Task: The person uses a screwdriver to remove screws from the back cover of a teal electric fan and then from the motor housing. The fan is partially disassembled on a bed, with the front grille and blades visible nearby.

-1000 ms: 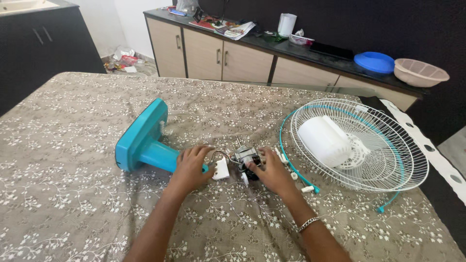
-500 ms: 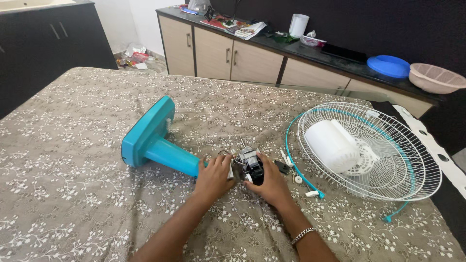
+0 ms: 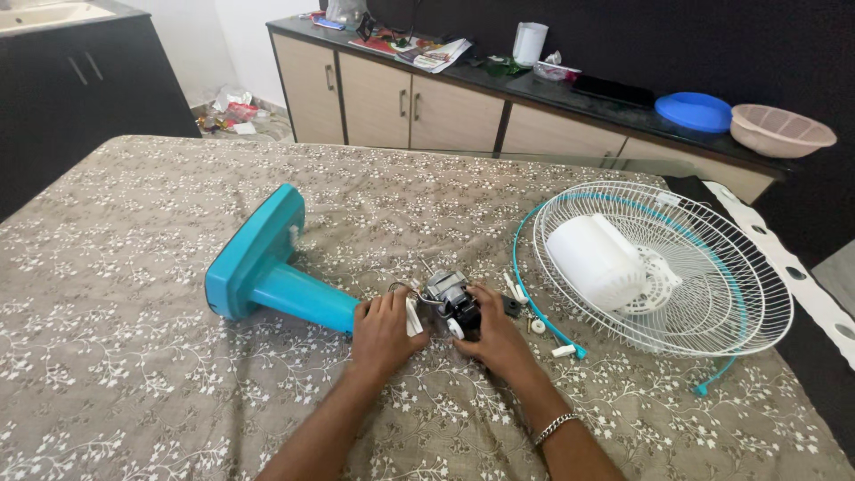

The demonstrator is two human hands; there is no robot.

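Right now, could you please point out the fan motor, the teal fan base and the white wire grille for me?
fan motor (image 3: 448, 292), head view, its metal body.
teal fan base (image 3: 254, 251), head view, the flat foot.
white wire grille (image 3: 712, 267), head view, its wire ribs.

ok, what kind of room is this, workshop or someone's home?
Most likely a home, a kitchen or dining area. The fan stand and fan guard lie on a table with a floral cloth, not a bench. Behind it runs a dark counter over beige cabinets, bearing a blue bowl and pink basket.
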